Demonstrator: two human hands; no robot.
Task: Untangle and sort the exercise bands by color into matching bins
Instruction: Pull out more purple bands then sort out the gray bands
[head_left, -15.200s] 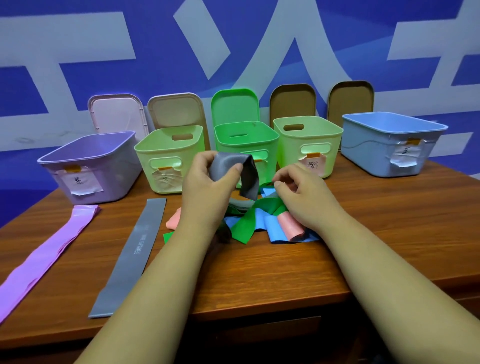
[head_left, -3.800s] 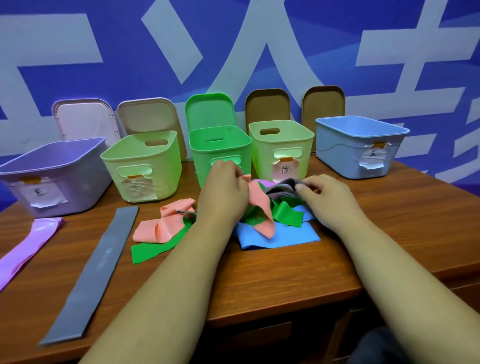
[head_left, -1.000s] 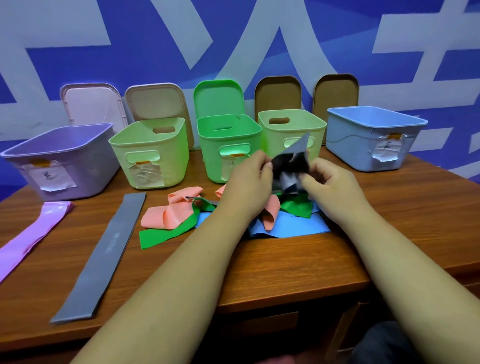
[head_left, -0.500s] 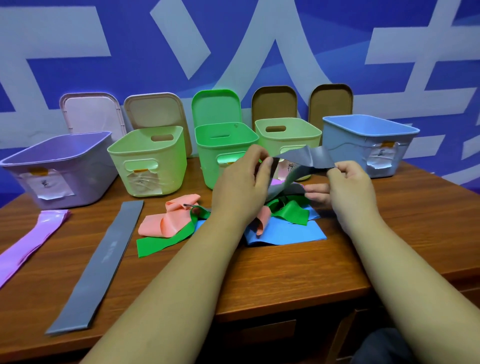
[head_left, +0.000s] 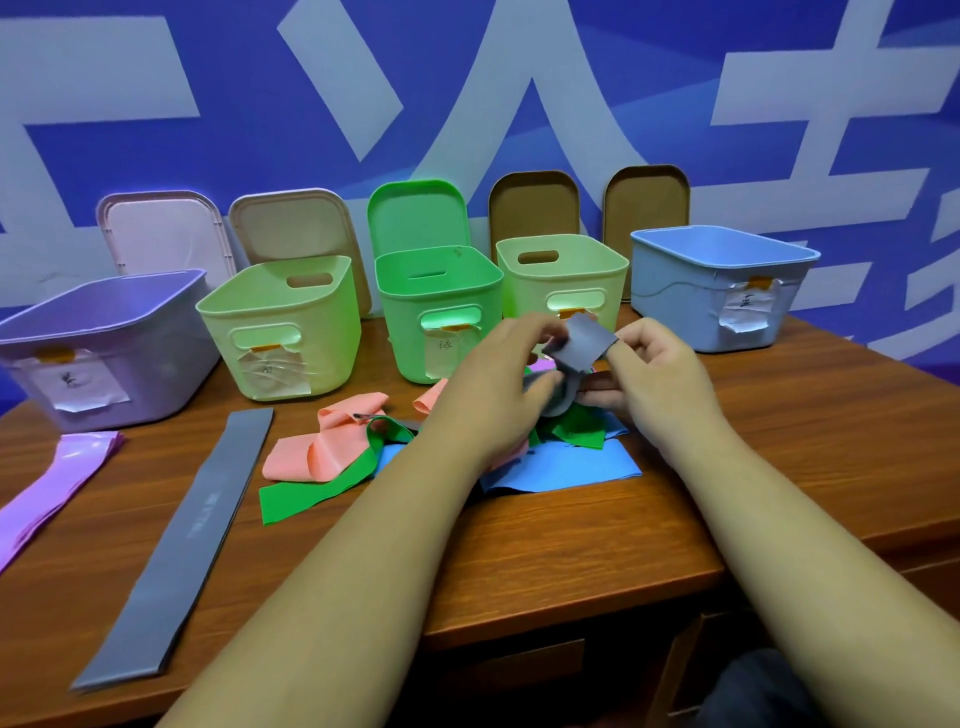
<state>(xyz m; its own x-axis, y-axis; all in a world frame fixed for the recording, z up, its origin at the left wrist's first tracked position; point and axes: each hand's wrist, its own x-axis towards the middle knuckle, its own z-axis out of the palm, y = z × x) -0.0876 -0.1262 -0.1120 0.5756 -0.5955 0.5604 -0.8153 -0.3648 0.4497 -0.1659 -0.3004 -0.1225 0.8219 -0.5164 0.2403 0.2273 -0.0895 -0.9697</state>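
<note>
A tangle of bands lies mid-table: a pink band, a green band and a blue band, with a bit of purple showing behind. Above the tangle I hold a grey band with both hands. My left hand grips its lower part. My right hand pinches its upper flap. A second grey band lies flat on the left, and a purple band lies at the far left.
Five open bins stand along the back: purple bin, light green bin, green bin, second light green bin, blue bin. Their lids lean on the blue wall. The table's front edge is near my forearms.
The grey band, stretched wide between my hands half a second ago, is now bunched close between them. My hands have come together above the tangle.
</note>
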